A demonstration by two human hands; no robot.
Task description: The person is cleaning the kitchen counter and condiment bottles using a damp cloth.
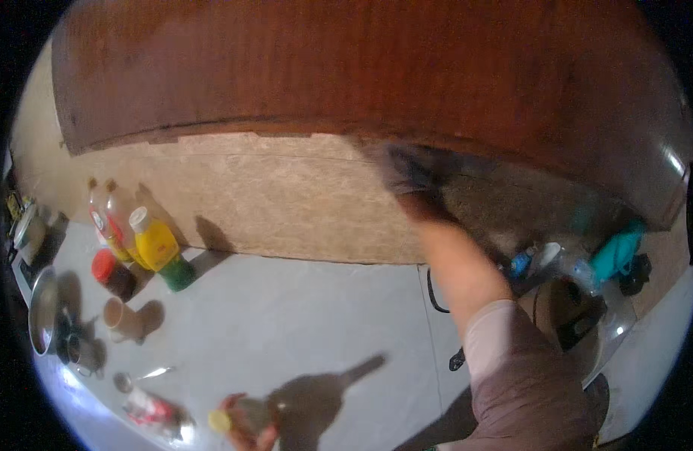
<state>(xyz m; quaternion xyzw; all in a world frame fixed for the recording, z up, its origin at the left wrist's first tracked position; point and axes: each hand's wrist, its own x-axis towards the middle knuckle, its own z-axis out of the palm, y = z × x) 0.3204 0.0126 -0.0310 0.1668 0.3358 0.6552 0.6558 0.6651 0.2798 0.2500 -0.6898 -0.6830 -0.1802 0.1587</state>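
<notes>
My left hand (242,437) is at the bottom edge, its fingers wrapped around a small jar (256,414) with a yellow lid (219,421). The jar is tilted and blurred, and the frame cuts off part of the hand. My right arm stretches up across the counter to a reddish-brown wooden cabinet (346,67) on the wall. In shadow at the cabinet's lower edge, my right hand (411,169) is dark and smeared by motion. Its fingers are hidden, so what they hold or touch cannot be made out.
On the grey counter (324,304), a yellow-and-green bottle (157,239), clear bottles (112,208), a red-lidded jar (112,273) and a beige cup (119,315) stand left. A metal pan (43,310) is farther left. A teal item (617,253) and dark cookware (572,313) lie right.
</notes>
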